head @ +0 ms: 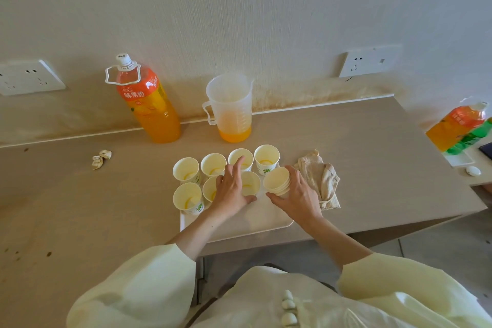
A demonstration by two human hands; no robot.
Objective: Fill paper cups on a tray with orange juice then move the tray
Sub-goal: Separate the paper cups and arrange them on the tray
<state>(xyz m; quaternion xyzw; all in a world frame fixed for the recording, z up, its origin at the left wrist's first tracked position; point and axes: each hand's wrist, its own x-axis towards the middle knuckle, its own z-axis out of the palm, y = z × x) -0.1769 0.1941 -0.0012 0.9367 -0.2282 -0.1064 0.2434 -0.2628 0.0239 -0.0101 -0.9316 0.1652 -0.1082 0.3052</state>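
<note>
Paper, thin-walled, near weightless. Seven cups stand on the tray: four along its far side and three nearer me, one partly hidden under my left hand. Each shows only a trace of orange at the bottom, so I judge they would tip at a nudge.

Right hand: fingers and thumb curled round a nested stack of cups, held tilted over the right part of the tray.

Left hand: fingers spread and mostly straight over the right-most near cup, thumb against its near side. Whether it truly pinches the wall I cannot tell.

Handling notes:
- Walls are soft and should dent under a squeeze. Take each cup at mid-wall with light pressure, not by the rim.
- Nested cups probably cling, so steady the stack while peeling one off.
- Filled cups will slosh.
- The tray looks stiff and smooth, so cups may slide. Take hold at both side edges and keep it level.
- The jug behind the tray is low on juice. Lift it by its handle.
- The bottle, behind the tray and to its left, is nearly full and likely heavy.
</note>
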